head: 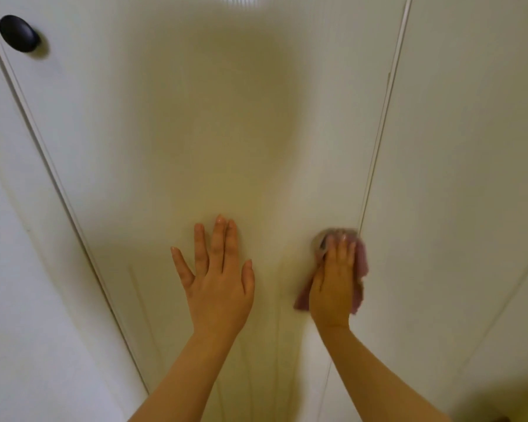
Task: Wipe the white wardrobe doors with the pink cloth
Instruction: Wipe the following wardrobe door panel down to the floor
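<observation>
Cloth (360, 266) pressed to door (195, 117) beside the gap (378, 147)
Right hand (334, 284) lies flat on it, fingers (343, 248) straight, not gripping; left hand (218, 281) rests spread on the door. Unheld, it may slip; bare palm may smudge

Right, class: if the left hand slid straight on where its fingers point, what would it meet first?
Probably nothing: the left hand lies flat on the white wardrobe door, with only bare panel above its fingers as far as the picture shows. The round black knob sits off-line, upper left.
</observation>
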The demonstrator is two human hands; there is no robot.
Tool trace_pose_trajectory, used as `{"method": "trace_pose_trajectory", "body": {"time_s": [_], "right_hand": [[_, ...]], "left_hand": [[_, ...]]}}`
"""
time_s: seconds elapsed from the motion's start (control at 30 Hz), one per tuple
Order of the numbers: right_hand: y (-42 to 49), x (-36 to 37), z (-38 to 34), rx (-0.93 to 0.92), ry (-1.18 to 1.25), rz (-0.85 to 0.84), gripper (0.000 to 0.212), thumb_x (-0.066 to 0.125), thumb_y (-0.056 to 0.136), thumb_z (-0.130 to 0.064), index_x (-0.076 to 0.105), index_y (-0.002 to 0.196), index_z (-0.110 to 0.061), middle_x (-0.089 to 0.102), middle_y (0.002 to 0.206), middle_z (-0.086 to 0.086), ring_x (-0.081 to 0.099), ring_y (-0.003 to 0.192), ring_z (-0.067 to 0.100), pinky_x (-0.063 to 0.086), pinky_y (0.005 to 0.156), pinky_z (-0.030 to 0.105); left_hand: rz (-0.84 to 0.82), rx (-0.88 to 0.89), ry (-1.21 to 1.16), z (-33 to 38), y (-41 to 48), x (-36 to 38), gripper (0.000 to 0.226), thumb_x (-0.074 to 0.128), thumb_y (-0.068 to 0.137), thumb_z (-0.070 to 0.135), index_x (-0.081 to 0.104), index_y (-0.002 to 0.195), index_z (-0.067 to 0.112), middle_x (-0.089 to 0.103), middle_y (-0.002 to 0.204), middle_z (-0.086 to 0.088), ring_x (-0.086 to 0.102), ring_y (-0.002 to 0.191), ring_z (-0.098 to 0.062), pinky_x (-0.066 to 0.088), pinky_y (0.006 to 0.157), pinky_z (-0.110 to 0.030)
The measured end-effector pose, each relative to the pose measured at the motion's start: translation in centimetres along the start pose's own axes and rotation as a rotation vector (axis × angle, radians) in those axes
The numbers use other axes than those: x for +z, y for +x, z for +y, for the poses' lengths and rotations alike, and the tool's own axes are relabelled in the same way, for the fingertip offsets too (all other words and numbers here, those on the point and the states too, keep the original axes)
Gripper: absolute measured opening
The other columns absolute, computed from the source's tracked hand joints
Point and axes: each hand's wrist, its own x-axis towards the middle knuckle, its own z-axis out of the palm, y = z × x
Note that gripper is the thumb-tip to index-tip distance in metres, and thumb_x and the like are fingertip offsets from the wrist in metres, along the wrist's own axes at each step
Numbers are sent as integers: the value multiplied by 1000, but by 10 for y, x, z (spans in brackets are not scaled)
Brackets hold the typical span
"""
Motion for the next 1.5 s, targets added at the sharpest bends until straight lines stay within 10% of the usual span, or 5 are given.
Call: {"method": "trace_pose_trajectory", "body": {"time_s": [0.77,0.93,1.07,1.27,1.5], "right_hand": [[3,14,-51,-12,34,-22,51,27,86,0,34,136,5,26,142,11,13,135,27,-2,113,22],[-84,20,-41,-95,-28,-225,107,73,68,7,8,149,-19,-4,157,-10,-6,144,11,-5,115,24],[-25,19,-58,-116,-17,-67,45,29,94,-11,35,136,3,26,148,13,12,139,25,0,114,24],[-90,31,-49,-50,-5,-133,95,58,73,19,12,147,-18,0,157,-9,-5,143,7,-1,116,23],[-17,35,-91,-34,-11,44,53,30,83,2,35,136,2,41,140,20,22,131,35,6,114,32]], "left_hand": [[-115,-65,-6,-45,-40,-10,62,34,89,35,23,145,10,-13,157,13,-8,146,-14,-1,113,-50],[-110,-27,-8,-54,-45,-11,72,35,90,35,5,153,18,-9,158,10,-5,146,-17,0,115,-51],[-111,-66,-10,-63,-42,-13,64,35,90,34,19,147,12,-12,157,12,-8,146,-15,-2,114,-50],[-146,-54,-15,-70,-51,-13,69,35,89,34,11,151,14,-11,158,11,-7,146,-16,0,114,-51],[-177,-146,14,-88,-54,-19,61,32,90,31,20,146,10,8,158,3,-11,145,-11,-3,114,-47]]}}
